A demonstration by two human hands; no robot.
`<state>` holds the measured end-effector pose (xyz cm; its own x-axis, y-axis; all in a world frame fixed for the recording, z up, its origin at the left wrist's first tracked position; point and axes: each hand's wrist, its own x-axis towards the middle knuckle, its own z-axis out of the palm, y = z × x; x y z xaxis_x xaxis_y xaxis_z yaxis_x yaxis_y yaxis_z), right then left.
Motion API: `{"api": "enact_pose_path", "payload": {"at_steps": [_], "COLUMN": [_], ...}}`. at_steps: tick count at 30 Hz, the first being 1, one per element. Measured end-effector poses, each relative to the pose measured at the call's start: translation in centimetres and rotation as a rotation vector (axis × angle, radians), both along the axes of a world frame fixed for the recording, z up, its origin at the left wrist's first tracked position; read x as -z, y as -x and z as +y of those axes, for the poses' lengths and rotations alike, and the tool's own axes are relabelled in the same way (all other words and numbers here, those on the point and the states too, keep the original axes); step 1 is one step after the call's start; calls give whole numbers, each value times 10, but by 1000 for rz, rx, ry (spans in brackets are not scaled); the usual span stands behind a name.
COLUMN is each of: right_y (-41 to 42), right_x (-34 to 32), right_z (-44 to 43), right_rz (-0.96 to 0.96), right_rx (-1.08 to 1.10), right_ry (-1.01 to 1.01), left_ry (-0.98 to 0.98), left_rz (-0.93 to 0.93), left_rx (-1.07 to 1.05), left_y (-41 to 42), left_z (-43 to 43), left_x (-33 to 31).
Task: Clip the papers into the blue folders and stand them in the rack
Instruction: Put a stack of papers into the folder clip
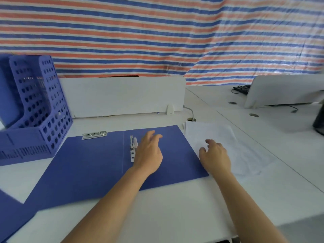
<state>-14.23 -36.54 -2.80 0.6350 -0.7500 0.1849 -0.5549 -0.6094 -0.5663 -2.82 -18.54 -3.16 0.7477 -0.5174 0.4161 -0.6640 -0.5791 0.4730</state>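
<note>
two hands: both bare hands sit mid-frame in my feed, forearms rising from the bottom edge.
left hand [149, 153]: fingers spread and relaxed, gripping nothing, over the folder's right cover just beside the spine clip.
right hand [214, 155]: fingers loosely bent, thumb apart, nothing pinched, at the left edge of the papers.
folder: flat blue card folder [91, 163] lies open at centre on the white desk [175, 207].
clips: silver metal spine clip [132, 148] at the fold; a second silver clip [94, 135] at the left cover's top edge.
papers: loose stack of white sheets [228, 146], right of centre, just beside the folder, unclipped.
rack: blue perforated plastic file rack [35, 106], left of frame, near the folder's far corner.
backdrop: red, white and blue striped tarp [157, 32] across the top.
</note>
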Motion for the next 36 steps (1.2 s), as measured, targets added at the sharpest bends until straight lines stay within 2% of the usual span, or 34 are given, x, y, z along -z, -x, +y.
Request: {"api": "enact_pose_path", "payload": {"at_steps": [4, 7, 11, 15, 19, 22, 24, 27, 30, 33, 34, 36], "right_y": [19, 25, 25, 28, 32, 33, 33, 31, 30, 32, 33, 35], "right_x": [-9, -13, -14, -22, -28, -32, -36, -53, -79, -105, -112, -122], "right_z": [-39, -66, -94, -111, -121, -119, -112, -100, -81, -58, -51, -36], "right_rz": [136, 248, 210, 141, 25, 30, 54, 1, -106, -208, -251, -374], "right_rx": [186, 275, 288, 252, 240, 197, 149, 98, 75, 85, 83, 48], "right_ry": [21, -16, -167, -245, -432, -539, -420, -212, -74, 110, 170, 240], "left_ry": [-213, -351, -504, -519, -512, -483, -397, -268, -278, -297, -263, -75], "left_rz": [48, 52, 79, 76, 71, 77, 55, -76, -136, 7, 110, 351], "left_rx": [155, 193, 203, 201, 207, 212, 201, 144, 102, 148, 172, 192], "left_y": [10, 11, 12, 11, 11, 12, 12, 15, 21, 18, 17, 13], "left_z": [-41, -62, -74, -74, -73, -72, -70, -66, -61, -52, -47, -34], "left_x": [11, 20, 30, 31, 30, 29, 29, 29, 25, 15, 8, -9]}}
